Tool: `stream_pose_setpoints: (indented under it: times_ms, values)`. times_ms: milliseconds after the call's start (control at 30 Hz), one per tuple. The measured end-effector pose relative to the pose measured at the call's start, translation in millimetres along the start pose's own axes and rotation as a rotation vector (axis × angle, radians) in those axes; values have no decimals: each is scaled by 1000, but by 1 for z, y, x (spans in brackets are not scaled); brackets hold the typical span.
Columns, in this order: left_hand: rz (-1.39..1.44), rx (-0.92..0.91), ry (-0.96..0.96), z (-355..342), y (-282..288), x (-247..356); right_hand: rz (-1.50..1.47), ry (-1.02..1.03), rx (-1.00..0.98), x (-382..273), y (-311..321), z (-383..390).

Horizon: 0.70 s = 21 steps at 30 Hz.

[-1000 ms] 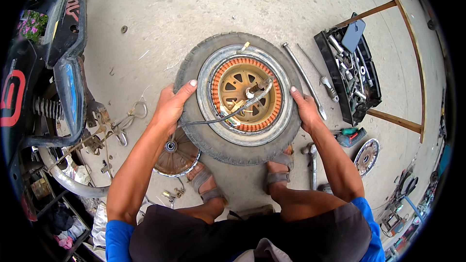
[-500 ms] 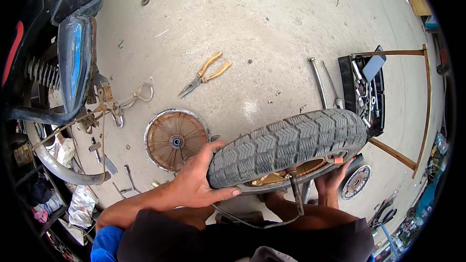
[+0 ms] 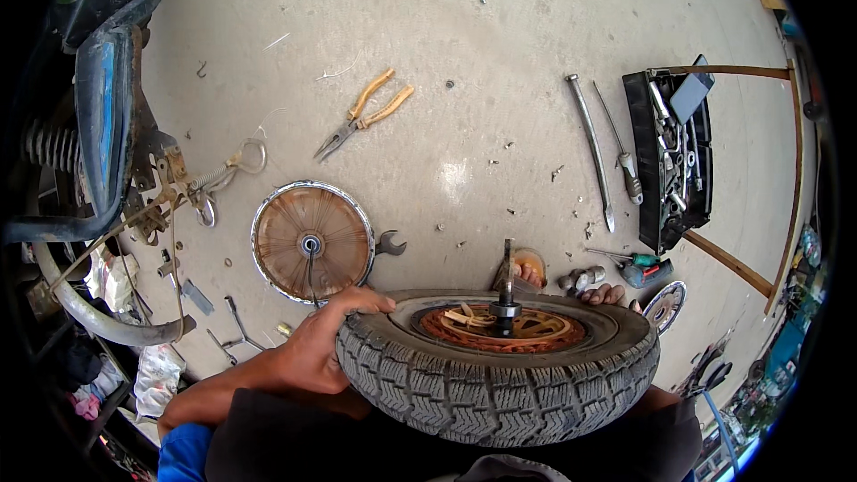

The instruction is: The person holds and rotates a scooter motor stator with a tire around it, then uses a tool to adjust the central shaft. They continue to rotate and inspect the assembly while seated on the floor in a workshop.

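Observation:
A scooter or motorcycle wheel [image 3: 500, 397] with a thick black tyre is held tilted over my lap, its tread facing me. Its orange-gold rim and hub face [image 3: 553, 332] point up and away. A dark metal rod [image 3: 509, 278] with a black collar stands out of the hub. My left hand [image 3: 326, 339] grips the tyre's left side, thumb along the sidewall. My right hand [image 3: 609, 294] is mostly hidden behind the tyre; what look like its fingertips show at the far right edge. Beyond my left hand lies a spoked, rusty-brown wheel part [image 3: 312, 214] with a chrome rim.
Pliers [image 3: 364, 114] with yellow handles, a long metal bar [image 3: 591, 153] and a screwdriver [image 3: 630, 180] lie on the concrete floor. An open black toolbox [image 3: 650, 214] stands right, near a round metal disc [image 3: 666, 305]. A motorcycle frame [image 3: 100, 125] rises at the left; an open-end wrench [image 3: 390, 243] sits ahead.
The wheel has been tipped over, so its hub face has turned from me to up and away. My right hand has gone behind it. The bar and screwdriver now show fully.

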<state>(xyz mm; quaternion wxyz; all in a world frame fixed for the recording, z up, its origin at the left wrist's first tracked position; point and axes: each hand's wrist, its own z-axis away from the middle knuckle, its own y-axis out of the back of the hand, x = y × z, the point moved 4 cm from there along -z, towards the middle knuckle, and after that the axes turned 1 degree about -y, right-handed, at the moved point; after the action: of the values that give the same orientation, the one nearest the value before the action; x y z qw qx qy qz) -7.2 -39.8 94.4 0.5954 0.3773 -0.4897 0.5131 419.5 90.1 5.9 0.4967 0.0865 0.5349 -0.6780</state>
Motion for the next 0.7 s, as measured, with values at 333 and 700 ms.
stream_pose_setpoints:
  times_ms: [333,700]
  values:
    - [37,-17,-7,6,3,-5,65,-80,150,-11,-37,5]
    - [84,16,25,8,-2,-3,29,-63,149,-8,-36,6]
